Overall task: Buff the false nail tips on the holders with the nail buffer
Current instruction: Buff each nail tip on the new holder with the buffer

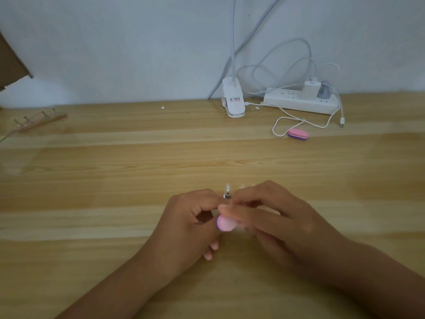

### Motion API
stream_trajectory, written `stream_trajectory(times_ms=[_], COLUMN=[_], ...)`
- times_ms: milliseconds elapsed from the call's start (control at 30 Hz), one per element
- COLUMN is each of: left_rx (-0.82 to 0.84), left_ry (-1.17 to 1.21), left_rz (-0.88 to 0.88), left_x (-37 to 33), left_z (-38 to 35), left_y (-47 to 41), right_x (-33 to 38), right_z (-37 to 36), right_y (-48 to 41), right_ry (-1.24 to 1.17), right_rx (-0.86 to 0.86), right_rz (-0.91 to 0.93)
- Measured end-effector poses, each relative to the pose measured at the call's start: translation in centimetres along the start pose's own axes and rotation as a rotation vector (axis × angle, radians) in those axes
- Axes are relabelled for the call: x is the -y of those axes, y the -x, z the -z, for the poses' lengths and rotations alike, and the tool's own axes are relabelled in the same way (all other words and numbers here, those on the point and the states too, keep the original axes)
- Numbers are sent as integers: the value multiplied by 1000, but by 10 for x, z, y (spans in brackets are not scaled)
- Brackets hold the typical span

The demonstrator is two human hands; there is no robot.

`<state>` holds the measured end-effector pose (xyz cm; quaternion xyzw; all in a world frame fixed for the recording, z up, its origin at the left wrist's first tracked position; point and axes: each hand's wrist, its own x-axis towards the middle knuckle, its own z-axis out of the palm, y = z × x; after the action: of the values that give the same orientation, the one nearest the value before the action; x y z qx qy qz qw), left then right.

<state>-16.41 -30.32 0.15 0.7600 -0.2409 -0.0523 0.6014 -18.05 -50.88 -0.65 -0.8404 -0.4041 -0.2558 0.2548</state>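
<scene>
Both hands meet near the front middle of the wooden table (115, 180). My right hand (276, 217) grips a pink nail buffer (226, 223), whose rounded end shows between the hands. My left hand (190, 224) has its fingers curled and pinches a small nail-tip holder (227, 195); a metal stem with a pale tip (227, 187) sticks up behind the fingers. The hands are blurred, and most of the holder is hidden by them.
A second pink and purple buffer (298, 134) lies at the back right beside a white cable. A clip lamp (233, 100) and a power strip (301, 101) stand by the wall. A wooden strip with several metal holders (39, 120) lies at the back left.
</scene>
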Motion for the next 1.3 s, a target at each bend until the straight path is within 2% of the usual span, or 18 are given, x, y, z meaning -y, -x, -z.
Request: stream_trajectory(times_ms=[167,333,467,633,800,933,1033,1100,1300], left_rx=[-41,-24,-49,-29,-37,12,-29,-53,-3], left_ry=[-42,-31,-22,0,10,48,45,42,21], left_rz=[-11,-24,-10,-5,5,26,-7,-13,-35], left_x=[-1,0,-2,-1,-2,-1,-2,-3,-3], left_z=[-2,0,-3,0,-2,-1,-2,-3,-2], left_y=[-1,0,-1,0,-2,1,0,-1,2], right_x=[-18,-5,-17,0,-11,7,-2,-6,-1], right_z=[8,0,10,2,13,5,17,20,10], right_y=[0,1,-3,1,-6,-2,-4,-7,-3], right_ry=[16,-22,16,-82,16,-12,-49,50,80], right_rx=[-37,-16,-57,-17,-57,30,21,4,2], right_rz=[-98,-14,-98,-52,-102,-10,-48,-74,48])
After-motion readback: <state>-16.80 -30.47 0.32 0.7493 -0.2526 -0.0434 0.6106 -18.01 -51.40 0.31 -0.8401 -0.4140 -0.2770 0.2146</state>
